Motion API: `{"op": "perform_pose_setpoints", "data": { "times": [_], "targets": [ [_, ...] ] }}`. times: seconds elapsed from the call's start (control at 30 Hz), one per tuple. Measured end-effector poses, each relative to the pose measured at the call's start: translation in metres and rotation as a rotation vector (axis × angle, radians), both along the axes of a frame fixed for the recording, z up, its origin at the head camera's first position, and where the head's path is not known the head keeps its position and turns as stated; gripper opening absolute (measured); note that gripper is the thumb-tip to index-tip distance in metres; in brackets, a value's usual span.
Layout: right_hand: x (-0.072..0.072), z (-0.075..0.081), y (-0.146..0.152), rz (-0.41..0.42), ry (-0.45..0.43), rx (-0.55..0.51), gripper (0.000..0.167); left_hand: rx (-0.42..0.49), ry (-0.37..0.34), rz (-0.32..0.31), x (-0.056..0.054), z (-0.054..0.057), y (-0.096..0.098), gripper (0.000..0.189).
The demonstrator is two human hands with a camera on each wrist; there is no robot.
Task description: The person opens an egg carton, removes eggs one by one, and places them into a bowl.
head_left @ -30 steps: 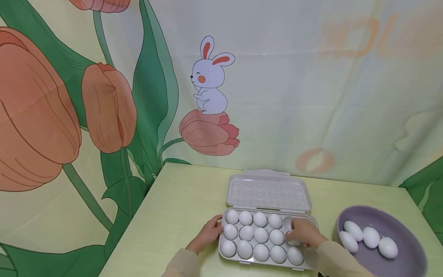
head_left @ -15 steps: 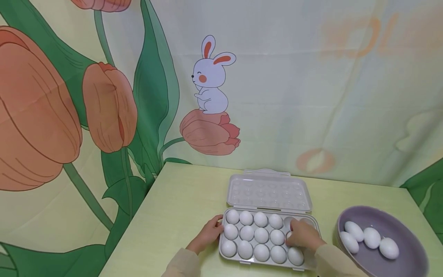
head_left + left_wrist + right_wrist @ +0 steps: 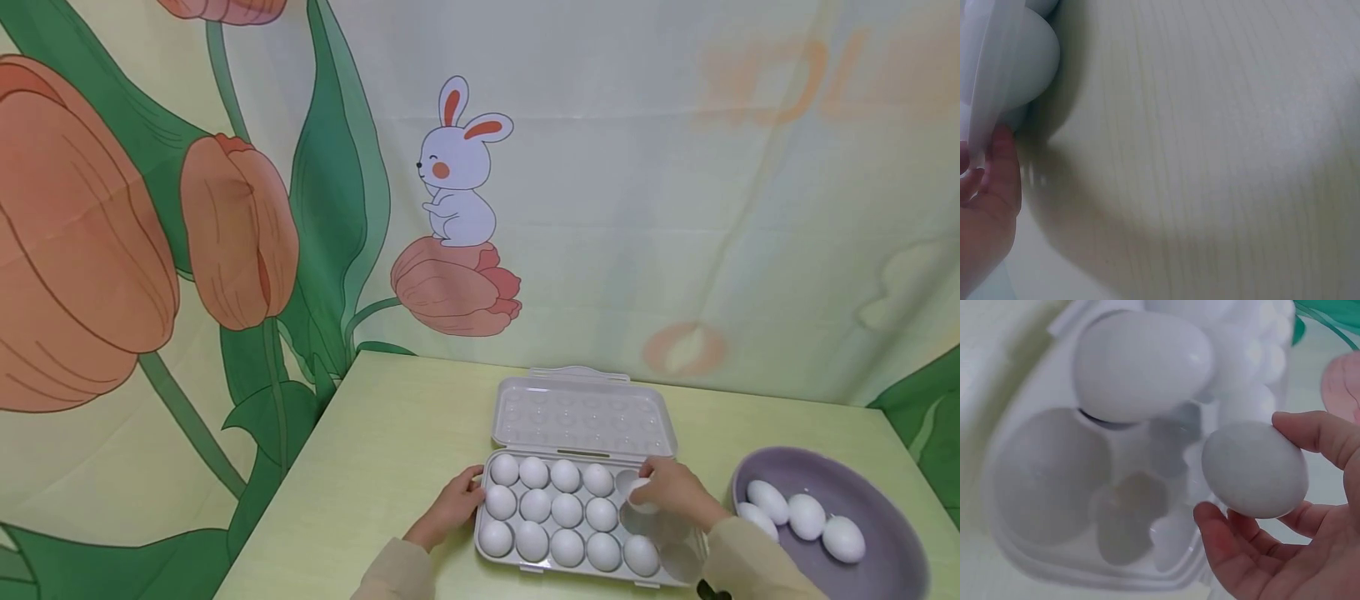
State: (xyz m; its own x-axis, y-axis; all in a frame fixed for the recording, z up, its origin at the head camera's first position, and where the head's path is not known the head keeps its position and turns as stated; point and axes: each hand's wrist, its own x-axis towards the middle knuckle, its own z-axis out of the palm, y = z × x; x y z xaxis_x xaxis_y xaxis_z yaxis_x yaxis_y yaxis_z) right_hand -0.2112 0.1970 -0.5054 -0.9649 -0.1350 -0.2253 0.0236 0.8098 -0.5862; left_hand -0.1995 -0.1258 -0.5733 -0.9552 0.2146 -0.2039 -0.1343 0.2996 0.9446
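In the head view, a white plastic egg box (image 3: 547,461) lies with its lid (image 3: 585,412) folded back. White eggs (image 3: 566,507) fill its left columns, while pockets at its right end are bare. My right hand (image 3: 678,492) pinches one egg (image 3: 1255,469) between thumb and fingers, raised above those pockets. The right wrist view shows this egg apart from the box, close to another egg (image 3: 1144,365) seated in its pocket. At the box's left end my left hand (image 3: 453,504) holds the rim, with fingertips on either side of it in the left wrist view.
A purple bowl (image 3: 817,467) with several loose eggs (image 3: 806,517) stands to the right, near my right sleeve (image 3: 753,558). The pale wooden table (image 3: 405,417) runs back to a printed cloth backdrop (image 3: 600,208).
My right hand has lifted an egg from the middle row and moved slightly right and away with it, baring the pocket. The left hand stays put on the box.
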Motion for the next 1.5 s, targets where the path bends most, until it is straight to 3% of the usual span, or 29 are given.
{"op": "perform_pose_setpoints", "data": {
  "times": [0.23, 0.47, 0.67, 1.03, 1.5],
  "targets": [
    [-0.009, 0.015, 0.014, -0.115, -0.112, -0.214, 0.038, 0.014, 0.013, -0.004, 0.0, -0.004, 0.0, 0.042],
    [-0.015, 0.025, 0.035, -0.144, -0.132, -0.378, 0.049, 0.027, 0.008, -0.008, 0.004, 0.007, 0.001, 0.041],
    [-0.015, 0.039, 0.055, -0.144, -0.135, -0.45, 0.056, 0.027, 0.003, -0.006, 0.001, -0.002, 0.0, 0.042],
    [-0.008, 0.058, 0.102, -0.197, -0.161, -0.403, 0.067, 0.012, 0.002, 0.002, 0.0, -0.004, 0.0, 0.043],
    [0.001, 0.043, 0.169, -0.244, -0.199, -0.236, 0.076, -0.023, 0.023, 0.003, -0.001, -0.002, 0.001, 0.042]
  ]
}}
